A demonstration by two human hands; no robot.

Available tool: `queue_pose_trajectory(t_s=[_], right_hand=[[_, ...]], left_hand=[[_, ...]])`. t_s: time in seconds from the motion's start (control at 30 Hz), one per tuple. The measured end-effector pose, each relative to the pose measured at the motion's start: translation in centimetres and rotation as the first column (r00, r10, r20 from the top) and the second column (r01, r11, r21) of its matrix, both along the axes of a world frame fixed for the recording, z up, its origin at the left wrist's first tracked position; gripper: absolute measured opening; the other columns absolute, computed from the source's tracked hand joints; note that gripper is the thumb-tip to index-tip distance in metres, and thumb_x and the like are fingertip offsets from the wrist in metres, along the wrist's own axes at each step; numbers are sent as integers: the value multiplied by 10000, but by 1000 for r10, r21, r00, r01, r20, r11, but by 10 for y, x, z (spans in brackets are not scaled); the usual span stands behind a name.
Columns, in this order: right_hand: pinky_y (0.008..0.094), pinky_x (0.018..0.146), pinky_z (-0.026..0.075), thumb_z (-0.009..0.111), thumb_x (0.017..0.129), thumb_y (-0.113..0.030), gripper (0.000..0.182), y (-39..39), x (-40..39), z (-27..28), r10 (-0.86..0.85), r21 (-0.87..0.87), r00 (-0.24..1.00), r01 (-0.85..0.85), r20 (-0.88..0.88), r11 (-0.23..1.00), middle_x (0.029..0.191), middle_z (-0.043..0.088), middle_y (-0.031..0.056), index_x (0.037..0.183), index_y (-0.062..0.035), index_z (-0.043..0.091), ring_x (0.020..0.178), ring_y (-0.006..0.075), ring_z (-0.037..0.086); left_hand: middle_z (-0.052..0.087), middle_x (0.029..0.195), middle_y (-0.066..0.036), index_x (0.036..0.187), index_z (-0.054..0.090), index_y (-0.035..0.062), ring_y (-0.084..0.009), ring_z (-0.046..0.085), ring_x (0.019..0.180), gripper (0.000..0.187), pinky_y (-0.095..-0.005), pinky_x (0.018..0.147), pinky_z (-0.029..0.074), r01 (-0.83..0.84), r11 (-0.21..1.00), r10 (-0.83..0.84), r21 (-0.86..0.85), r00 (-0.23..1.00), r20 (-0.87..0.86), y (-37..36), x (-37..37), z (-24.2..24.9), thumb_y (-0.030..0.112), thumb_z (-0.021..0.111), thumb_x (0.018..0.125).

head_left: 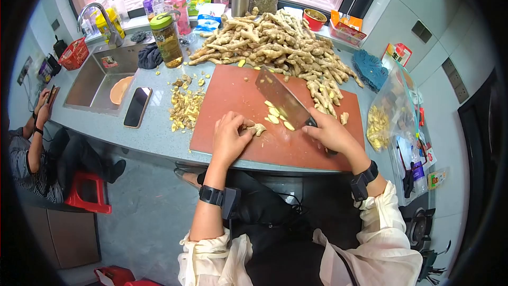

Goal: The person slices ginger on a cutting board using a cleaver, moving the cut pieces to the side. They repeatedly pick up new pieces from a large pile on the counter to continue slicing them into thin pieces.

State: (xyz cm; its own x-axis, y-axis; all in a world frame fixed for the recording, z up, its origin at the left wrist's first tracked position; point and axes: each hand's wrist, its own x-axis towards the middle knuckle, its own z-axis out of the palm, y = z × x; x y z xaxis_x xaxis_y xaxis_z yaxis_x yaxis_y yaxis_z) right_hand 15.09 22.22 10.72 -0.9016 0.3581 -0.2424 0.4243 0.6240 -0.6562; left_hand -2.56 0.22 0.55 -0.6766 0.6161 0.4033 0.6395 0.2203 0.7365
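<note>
My left hand (230,136) rests on the red-brown cutting board (222,87), its fingers closed on a piece of ginger root (257,128). My right hand (332,131) grips the handle of a cleaver (283,97). The broad blade points away and to the left over the board, apart from the held ginger. Several pale yellow ginger slices (273,112) lie beside the blade. Behind the board is a big heap of whole ginger (280,37), spilling onto its back right part. Ginger trimmings (185,107) are scattered on the counter left of the board.
A phone (138,107) and a lidded drink jar (166,39) stand between board and sink (95,87). To the right are a bag of ginger slices (382,119) and blue gloves (370,69). Another person (37,148) sits at far left, holding a phone.
</note>
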Motion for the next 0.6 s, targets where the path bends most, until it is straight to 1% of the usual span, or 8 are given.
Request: queue_pose_trajectory(t_s=[0.07,0.17,0.2,0.27,0.37,0.4,0.47,0.6], right_hand=[[284,493,460,651,1001,-126,389,-2,-1,7,-66,-145,996,57,-58,988,710,566,4,1368,-56,541,530,97,567],[285,488,458,652,999,-122,419,-2,0,9,-75,-190,995,62,-65,980,708,565,1,1395,-54,534,530,97,567],[285,488,458,652,999,-122,419,-3,2,10,-78,-193,995,65,-64,979,708,565,1,1395,-54,534,530,97,567],[311,533,489,638,996,-130,279,-7,5,12,-43,-194,999,37,-26,980,716,594,35,1245,-34,559,564,133,598],[283,492,461,653,999,-131,398,-15,9,18,16,-233,1000,-11,18,972,708,582,2,1379,-59,560,536,94,573],[283,492,461,653,999,-131,398,-15,8,17,17,-233,1000,-13,18,972,708,582,2,1379,-59,560,536,94,573],[285,502,470,658,995,-139,363,-12,7,12,35,-226,995,-15,89,974,713,596,6,1340,-63,575,543,101,585],[318,513,498,661,977,-127,288,-8,5,7,13,-144,999,-6,45,990,717,619,49,1231,-34,562,539,139,601]], left_hand=[[621,884,-42,907,766,103,-244,612,893,133,-380,877,431,2,1000,-3,13,1000,4,1,0,-1,157,811,795],[623,884,-42,913,766,104,-243,612,887,127,-379,860,435,0,1000,1,26,999,-41,2,0,-4,161,813,809],[621,883,-42,915,766,104,-244,611,886,130,-382,856,434,-2,1000,2,16,999,-40,2,0,-3,162,814,809],[619,883,-42,917,765,104,-245,609,886,132,-385,851,434,-4,1000,4,6,999,-40,1,0,-2,163,815,810],[613,882,-42,915,766,105,-246,605,891,131,-388,847,432,-9,1000,10,8,999,-45,1,0,-1,169,815,811],[621,902,-41,915,755,113,-248,605,910,120,-390,864,422,-7,1000,6,-8,999,-35,1,0,-1,166,803,819],[628,922,-39,914,743,122,-249,605,929,108,-392,881,412,-6,1000,6,-24,1000,-26,0,0,-1,162,791,826],[623,909,-41,931,763,118,-249,607,935,129,-397,889,421,-8,1000,8,4,1000,-22,2,0,-3,185,799,826]])
